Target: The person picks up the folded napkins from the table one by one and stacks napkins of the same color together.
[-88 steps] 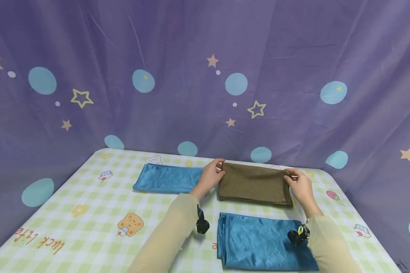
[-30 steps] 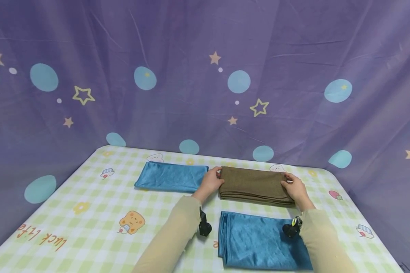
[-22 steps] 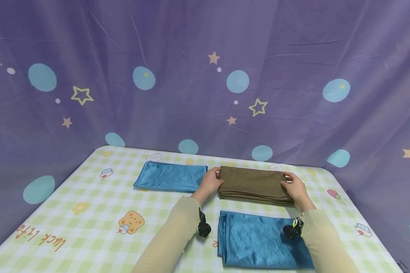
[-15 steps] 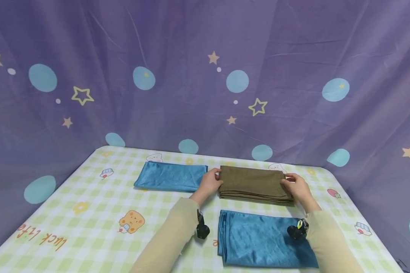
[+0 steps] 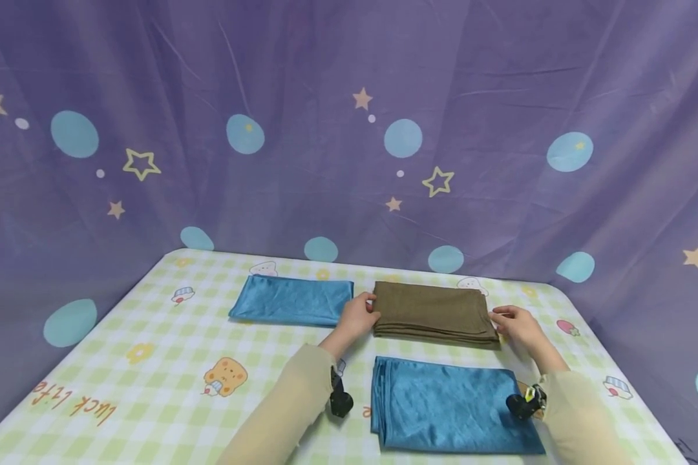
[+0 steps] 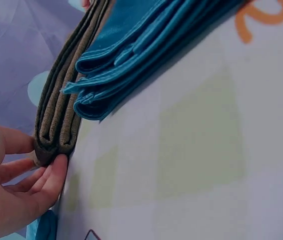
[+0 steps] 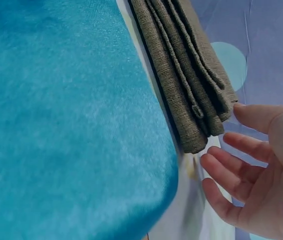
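A brown cloth, folded into a layered rectangle, lies near the back of the table. My left hand is at its left edge; the left wrist view shows the thumb on one face and the fingertips at the other, pinching the layered end. My right hand is just off the right edge. In the right wrist view its fingers are spread and relaxed beside the brown folds, thumb tip right at the corner, holding nothing. In front lies a folded blue cloth, satiny, under my right wrist.
A second folded blue cloth lies at the back left, close to my left hand. The table's checked cover has cartoon prints. A purple curtain with stars and dots hangs right behind the table.
My right hand has let go of the brown cloth's right edge and moved right and toward me. My left hand stays at the left edge, slightly lower. The cloth now lies flatter.
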Demonstrator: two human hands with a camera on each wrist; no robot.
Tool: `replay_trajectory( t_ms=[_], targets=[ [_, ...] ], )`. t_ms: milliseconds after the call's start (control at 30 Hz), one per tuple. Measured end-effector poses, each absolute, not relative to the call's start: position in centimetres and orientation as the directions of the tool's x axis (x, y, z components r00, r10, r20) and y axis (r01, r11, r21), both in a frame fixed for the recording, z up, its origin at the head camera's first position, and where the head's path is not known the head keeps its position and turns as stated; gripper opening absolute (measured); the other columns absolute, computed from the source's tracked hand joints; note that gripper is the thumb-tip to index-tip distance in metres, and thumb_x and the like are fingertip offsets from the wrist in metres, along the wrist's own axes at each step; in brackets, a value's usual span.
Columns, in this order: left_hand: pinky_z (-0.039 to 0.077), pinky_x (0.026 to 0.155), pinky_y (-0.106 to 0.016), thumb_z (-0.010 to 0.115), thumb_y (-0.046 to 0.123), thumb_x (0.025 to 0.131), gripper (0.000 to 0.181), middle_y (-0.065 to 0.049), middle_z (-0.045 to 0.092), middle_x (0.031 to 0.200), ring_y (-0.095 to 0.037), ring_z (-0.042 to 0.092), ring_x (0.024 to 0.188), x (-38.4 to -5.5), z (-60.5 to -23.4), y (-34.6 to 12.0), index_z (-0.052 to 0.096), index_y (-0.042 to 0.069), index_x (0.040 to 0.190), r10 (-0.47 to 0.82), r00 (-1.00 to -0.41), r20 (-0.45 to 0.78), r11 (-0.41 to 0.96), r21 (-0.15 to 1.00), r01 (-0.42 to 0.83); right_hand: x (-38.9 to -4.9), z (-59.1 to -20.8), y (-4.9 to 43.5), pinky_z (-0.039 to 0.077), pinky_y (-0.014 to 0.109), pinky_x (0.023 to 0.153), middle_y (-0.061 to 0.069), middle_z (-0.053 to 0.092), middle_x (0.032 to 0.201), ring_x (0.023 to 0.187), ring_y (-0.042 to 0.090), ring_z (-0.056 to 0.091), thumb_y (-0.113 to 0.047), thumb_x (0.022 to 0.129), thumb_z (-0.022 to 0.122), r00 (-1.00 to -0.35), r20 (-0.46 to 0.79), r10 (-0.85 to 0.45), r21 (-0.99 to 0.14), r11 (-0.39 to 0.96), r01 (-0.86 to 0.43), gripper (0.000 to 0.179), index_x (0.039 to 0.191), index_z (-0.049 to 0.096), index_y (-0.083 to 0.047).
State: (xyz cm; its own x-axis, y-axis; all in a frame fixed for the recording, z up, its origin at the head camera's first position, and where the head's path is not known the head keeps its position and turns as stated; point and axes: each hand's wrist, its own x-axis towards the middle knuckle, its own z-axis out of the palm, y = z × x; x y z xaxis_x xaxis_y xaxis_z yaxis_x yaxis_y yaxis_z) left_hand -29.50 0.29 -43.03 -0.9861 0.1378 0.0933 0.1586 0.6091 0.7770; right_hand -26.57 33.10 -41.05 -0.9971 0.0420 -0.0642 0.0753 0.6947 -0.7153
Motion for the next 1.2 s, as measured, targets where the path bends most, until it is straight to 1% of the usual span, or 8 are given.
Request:
replay_trajectory(
  t_ms=[133,267,367,500,600,800,967,1200],
  targets=[
    [0.050,0.064,-0.030,0.062,0.009,0.083,0.034,-0.013,0.060,0.093,-0.022,0.058,0.078,-28.9,-43.0,0.2,0.056,0.001,0.116,0.142,-0.987,0.072,0.579,0.803,0.142,-25.8,-40.5,33.2,0.047,0.030,0.070,0.032,0.053,0.111,0.088,0.028,0.060,-0.025,0.094,0.047,-0.995,-0.095,0.008,-0.692,0.718,0.072,0.048,0.122,0.044,0.014],
    [0.050,0.067,-0.032,0.061,0.007,0.083,0.027,-0.012,0.061,0.093,-0.023,0.059,0.082,-28.2,-42.8,-0.2,0.059,0.000,0.109,0.158,-0.981,0.112,0.566,0.804,0.183,-25.1,-40.3,33.5,0.045,0.029,0.067,0.027,0.058,0.103,0.082,0.021,0.059,-0.024,0.093,0.049,-0.997,-0.074,-0.029,-0.656,0.754,0.027,0.045,0.118,0.047,0.014],
    [0.048,0.071,-0.034,0.061,0.006,0.082,0.018,-0.011,0.063,0.090,-0.024,0.059,0.083,-27.7,-42.8,-0.5,0.063,0.001,0.099,0.173,-0.970,0.174,0.575,0.782,0.242,-24.5,-40.4,33.6,0.045,0.029,0.067,0.023,0.061,0.097,0.080,0.018,0.058,-0.023,0.093,0.050,-0.997,-0.063,-0.052,-0.648,0.762,0.001,0.043,0.116,0.049,0.014],
    [0.046,0.066,-0.030,0.061,0.007,0.083,0.007,-0.007,0.063,0.084,-0.019,0.057,0.074,-27.1,-42.8,-0.9,0.065,0.005,0.088,0.191,-0.961,0.198,0.582,0.766,0.274,-23.7,-40.7,33.5,0.046,0.029,0.065,0.018,0.063,0.094,0.081,0.019,0.058,-0.023,0.092,0.051,-0.994,-0.088,-0.065,-0.665,0.747,0.010,0.042,0.115,0.050,0.012],
    [0.044,0.061,-0.027,0.061,0.009,0.083,0.004,-0.005,0.062,0.081,-0.014,0.054,0.068,-26.7,-42.6,-1.0,0.064,0.007,0.083,0.194,-0.963,0.185,0.590,0.763,0.265,-23.2,-40.8,33.4,0.047,0.029,0.064,0.017,0.063,0.093,0.081,0.021,0.059,-0.024,0.092,0.052,-0.992,-0.105,-0.070,-0.672,0.740,0.019,0.042,0.114,0.051,0.011],
    [0.043,0.059,-0.025,0.061,0.010,0.083,0.004,-0.004,0.062,0.079,-0.012,0.052,0.065,-25.7,-42.2,-1.1,0.064,0.008,0.083,0.229,-0.959,0.168,0.592,0.758,0.275,-22.3,-41.0,33.4,0.049,0.031,0.066,0.017,0.062,0.094,0.080,0.021,0.059,-0.024,0.092,0.053,-0.991,-0.111,-0.068,-0.677,0.736,0.025,0.041,0.114,0.052,0.010],
    [0.044,0.054,-0.023,0.061,0.011,0.084,0.005,-0.002,0.060,0.075,-0.009,0.052,0.059,-25.1,-42.2,-1.1,0.064,0.007,0.085,0.309,-0.948,0.080,0.582,0.772,0.255,-21.6,-41.0,33.6,0.050,0.033,0.068,0.016,0.062,0.095,0.081,0.021,0.060,-0.023,0.091,0.054,-0.989,-0.115,-0.087,-0.709,0.705,0.021,0.041,0.115,0.051,0.010],
    [0.043,0.050,-0.024,0.061,0.012,0.085,0.008,-0.001,0.057,0.073,-0.012,0.053,0.054,-24.2,-41.9,-1.0,0.063,0.005,0.088,0.418,-0.908,0.026,0.557,0.783,0.279,-20.6,-41.0,33.6,0.049,0.031,0.065,0.013,0.062,0.093,0.078,0.018,0.058,-0.021,0.090,0.056,-0.981,-0.146,-0.125,-0.725,0.689,0.020,0.038,0.112,0.053,0.010]
  ],
)
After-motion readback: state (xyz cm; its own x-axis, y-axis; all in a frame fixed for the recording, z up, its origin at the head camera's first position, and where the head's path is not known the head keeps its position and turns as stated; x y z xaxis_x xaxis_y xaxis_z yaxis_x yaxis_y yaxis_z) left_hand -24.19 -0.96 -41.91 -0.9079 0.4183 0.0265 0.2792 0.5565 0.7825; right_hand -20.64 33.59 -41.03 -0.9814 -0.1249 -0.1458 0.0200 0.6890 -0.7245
